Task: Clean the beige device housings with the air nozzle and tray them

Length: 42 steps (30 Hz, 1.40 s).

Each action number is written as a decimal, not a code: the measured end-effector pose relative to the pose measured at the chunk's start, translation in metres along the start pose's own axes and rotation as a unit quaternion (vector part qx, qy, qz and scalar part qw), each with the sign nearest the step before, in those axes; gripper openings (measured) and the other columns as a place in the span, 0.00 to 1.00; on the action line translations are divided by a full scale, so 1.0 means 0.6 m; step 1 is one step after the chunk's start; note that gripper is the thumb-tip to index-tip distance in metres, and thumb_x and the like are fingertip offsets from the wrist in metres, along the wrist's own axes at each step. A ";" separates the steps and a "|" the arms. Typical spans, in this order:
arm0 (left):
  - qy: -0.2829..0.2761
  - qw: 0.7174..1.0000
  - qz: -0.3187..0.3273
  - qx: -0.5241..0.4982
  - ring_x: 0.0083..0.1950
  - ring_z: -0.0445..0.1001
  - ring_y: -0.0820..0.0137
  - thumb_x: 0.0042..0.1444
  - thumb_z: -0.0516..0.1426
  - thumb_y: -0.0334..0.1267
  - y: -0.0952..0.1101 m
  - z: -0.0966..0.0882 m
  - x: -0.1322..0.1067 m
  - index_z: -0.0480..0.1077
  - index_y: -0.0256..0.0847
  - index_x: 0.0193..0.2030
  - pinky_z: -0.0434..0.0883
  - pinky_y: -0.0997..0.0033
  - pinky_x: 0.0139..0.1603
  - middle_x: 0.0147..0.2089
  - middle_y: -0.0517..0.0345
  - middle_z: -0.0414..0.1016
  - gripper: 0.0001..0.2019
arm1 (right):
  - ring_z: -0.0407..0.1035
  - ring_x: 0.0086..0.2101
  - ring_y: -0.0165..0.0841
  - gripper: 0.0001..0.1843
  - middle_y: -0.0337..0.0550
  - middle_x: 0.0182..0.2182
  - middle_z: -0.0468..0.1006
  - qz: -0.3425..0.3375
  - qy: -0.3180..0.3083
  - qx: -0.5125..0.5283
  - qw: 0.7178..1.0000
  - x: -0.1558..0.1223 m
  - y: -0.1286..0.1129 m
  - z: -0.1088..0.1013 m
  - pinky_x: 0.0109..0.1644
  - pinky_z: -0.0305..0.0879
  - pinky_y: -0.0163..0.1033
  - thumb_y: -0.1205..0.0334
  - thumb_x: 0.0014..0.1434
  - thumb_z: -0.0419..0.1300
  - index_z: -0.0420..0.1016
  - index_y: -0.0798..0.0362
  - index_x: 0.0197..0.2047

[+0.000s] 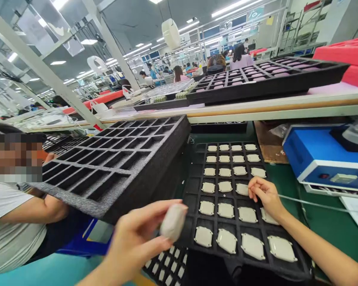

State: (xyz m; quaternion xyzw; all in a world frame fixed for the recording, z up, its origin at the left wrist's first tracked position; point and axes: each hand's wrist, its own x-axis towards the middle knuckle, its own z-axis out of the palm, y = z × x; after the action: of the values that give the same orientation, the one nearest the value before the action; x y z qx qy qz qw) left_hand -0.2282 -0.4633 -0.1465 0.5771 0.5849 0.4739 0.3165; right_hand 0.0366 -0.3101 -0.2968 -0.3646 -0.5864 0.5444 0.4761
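Between the thumb and fingers of my left hand [137,230] is a small off-white plastic casing [173,223], blurred and held up left of the black foam tray [210,256]. My right hand [265,194] is over the tray's right side. Its fingers are pinched together at the right edge of another off-white casing [241,189], which still lies in its cell. Rows of similar casings [226,210] fill the other cells in the right part of this tray, while its left column holds none that I can see.
A large foam tray with bare cells [131,171] is tilted at left, beside a seated person [14,222]. At right are a blue box device [325,155] and a thin cord [316,204]. A shelf [271,109] crosses above, bearing a filled tray [256,85]. More casings [167,261] lie below.
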 end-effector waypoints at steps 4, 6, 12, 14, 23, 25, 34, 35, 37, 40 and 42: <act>-0.085 0.983 -0.055 -0.152 0.48 0.76 0.53 0.42 0.66 0.42 -0.093 0.119 0.060 0.77 0.49 0.44 0.72 0.54 0.51 0.45 0.53 0.79 0.19 | 0.57 0.14 0.24 0.03 0.36 0.14 0.68 -0.005 -0.013 -0.003 1.000 -0.004 -0.002 0.002 0.18 0.52 0.30 0.65 0.47 0.56 0.65 0.55 0.25; -0.094 0.976 -0.048 -0.188 0.52 0.73 0.54 0.44 0.65 0.41 -0.135 0.176 0.110 0.76 0.42 0.46 0.68 0.55 0.57 0.49 0.49 0.77 0.20 | 0.57 0.14 0.24 0.02 0.35 0.13 0.69 -0.015 -0.015 0.007 1.000 -0.006 0.000 0.000 0.18 0.52 0.30 0.66 0.47 0.55 0.65 0.55 0.25; -0.207 0.927 -0.070 -0.304 0.57 0.70 0.60 0.51 0.62 0.39 -0.216 0.265 0.175 0.68 0.42 0.54 0.63 0.60 0.60 0.52 0.50 0.75 0.23 | 0.57 0.13 0.23 0.02 0.35 0.14 0.69 -0.056 -0.025 0.042 0.997 -0.009 0.012 -0.005 0.17 0.52 0.30 0.68 0.48 0.54 0.66 0.55 0.25; -0.238 0.918 -0.088 -0.305 0.57 0.70 0.61 0.51 0.62 0.37 -0.224 0.265 0.175 0.68 0.43 0.55 0.62 0.62 0.61 0.53 0.51 0.75 0.23 | 0.58 0.14 0.23 0.03 0.35 0.15 0.69 -0.060 -0.029 0.047 0.997 -0.009 0.013 -0.004 0.17 0.52 0.30 0.69 0.49 0.54 0.66 0.55 0.26; -0.281 0.923 -0.070 -0.252 0.57 0.70 0.63 0.51 0.62 0.33 -0.213 0.257 0.174 0.70 0.40 0.53 0.65 0.65 0.59 0.56 0.52 0.73 0.21 | 0.59 0.13 0.22 0.05 0.35 0.15 0.70 -0.051 0.003 0.059 0.997 -0.003 0.012 -0.003 0.17 0.54 0.29 0.73 0.50 0.54 0.68 0.56 0.26; -0.294 0.919 -0.058 -0.255 0.56 0.71 0.65 0.51 0.62 0.32 -0.213 0.258 0.174 0.71 0.40 0.53 0.66 0.68 0.58 0.55 0.53 0.73 0.21 | 0.59 0.13 0.22 0.05 0.36 0.15 0.71 -0.053 0.005 0.061 0.997 -0.002 0.013 -0.004 0.17 0.54 0.28 0.73 0.50 0.54 0.68 0.57 0.26; -0.302 0.923 -0.035 -0.236 0.55 0.71 0.65 0.52 0.61 0.29 -0.208 0.258 0.173 0.70 0.40 0.54 0.68 0.71 0.56 0.55 0.54 0.73 0.21 | 0.61 0.14 0.23 0.05 0.37 0.16 0.71 -0.073 0.002 0.065 0.995 -0.002 0.015 -0.005 0.16 0.55 0.28 0.74 0.51 0.55 0.70 0.57 0.27; -0.300 0.924 -0.034 -0.234 0.55 0.71 0.65 0.52 0.61 0.29 -0.208 0.258 0.173 0.70 0.39 0.54 0.68 0.71 0.56 0.55 0.54 0.73 0.21 | 0.61 0.14 0.23 0.05 0.37 0.16 0.71 -0.073 0.001 0.065 0.995 -0.001 0.015 -0.005 0.16 0.55 0.28 0.74 0.51 0.55 0.70 0.57 0.27; -0.299 0.924 -0.031 -0.235 0.55 0.72 0.66 0.52 0.61 0.29 -0.208 0.258 0.173 0.70 0.39 0.54 0.68 0.71 0.56 0.55 0.54 0.73 0.21 | 0.61 0.14 0.23 0.05 0.37 0.16 0.71 -0.074 0.000 0.065 0.995 -0.001 0.015 -0.004 0.16 0.56 0.28 0.74 0.51 0.55 0.70 0.57 0.27; -0.303 0.923 -0.026 -0.236 0.55 0.72 0.66 0.52 0.61 0.29 -0.209 0.259 0.174 0.70 0.39 0.54 0.69 0.72 0.55 0.55 0.54 0.73 0.20 | 0.61 0.15 0.23 0.05 0.37 0.16 0.71 -0.072 0.001 0.060 0.996 0.000 0.015 -0.004 0.16 0.56 0.28 0.74 0.51 0.56 0.70 0.57 0.27; -0.304 0.924 -0.024 -0.231 0.55 0.72 0.66 0.52 0.61 0.29 -0.209 0.260 0.174 0.70 0.39 0.54 0.69 0.72 0.54 0.55 0.54 0.73 0.20 | 0.61 0.15 0.23 0.04 0.37 0.16 0.71 -0.070 0.002 0.055 0.996 0.000 0.014 -0.003 0.16 0.56 0.28 0.73 0.51 0.56 0.70 0.57 0.27</act>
State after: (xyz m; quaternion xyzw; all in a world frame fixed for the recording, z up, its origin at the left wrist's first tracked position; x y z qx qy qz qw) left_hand -0.1462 -0.3177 -0.2981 0.5899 0.3485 0.3904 0.6149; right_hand 0.0378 -0.3081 -0.3053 -0.2968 -0.5786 0.5407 0.5336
